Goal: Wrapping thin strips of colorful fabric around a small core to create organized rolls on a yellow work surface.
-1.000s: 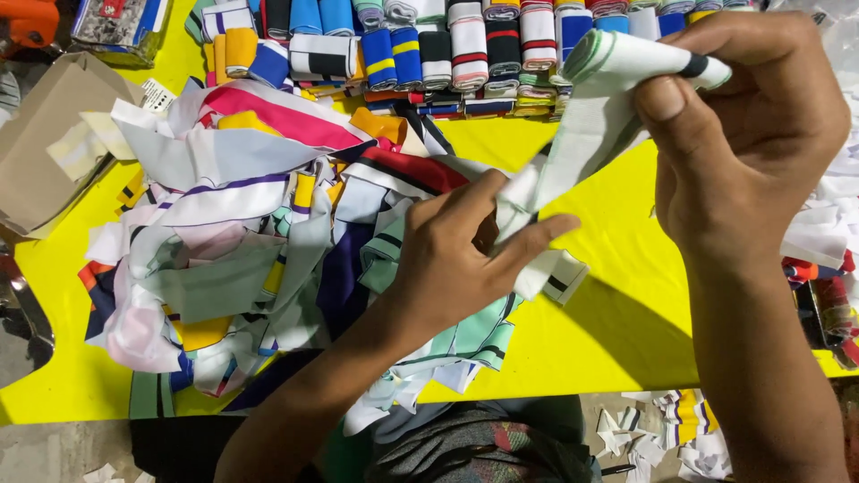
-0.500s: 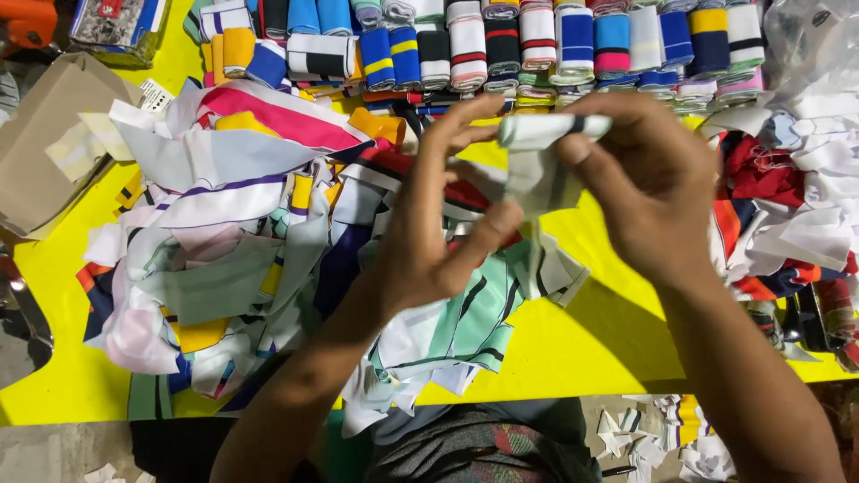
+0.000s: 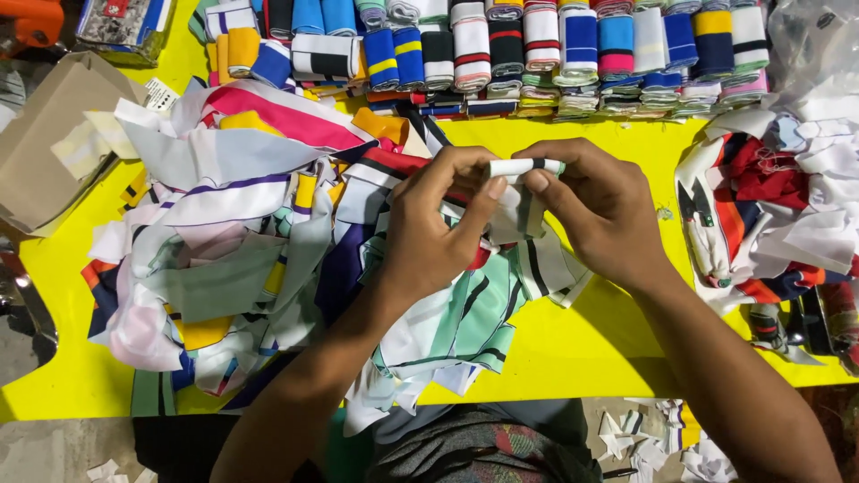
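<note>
Both hands pinch a narrow white fabric strip with dark stripes (image 3: 523, 167), the left hand (image 3: 438, 228) and right hand (image 3: 599, 201) gripping it between thumb and fingertips above the yellow desk (image 3: 573, 344). Left of them sprawls a heap of loose multicoloured fabric strips (image 3: 224, 224); beyond them sits a row of rolled striped fabric bands (image 3: 537, 49); right of the right hand lies a red and white fabric pile (image 3: 769, 206).

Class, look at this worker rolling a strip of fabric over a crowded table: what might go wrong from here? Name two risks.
1. The small white roll is pinched only by fingertips of the left hand and right hand; it may unroll.
2. Its loose tail hangs into the heap of strips and might snag there.
</note>
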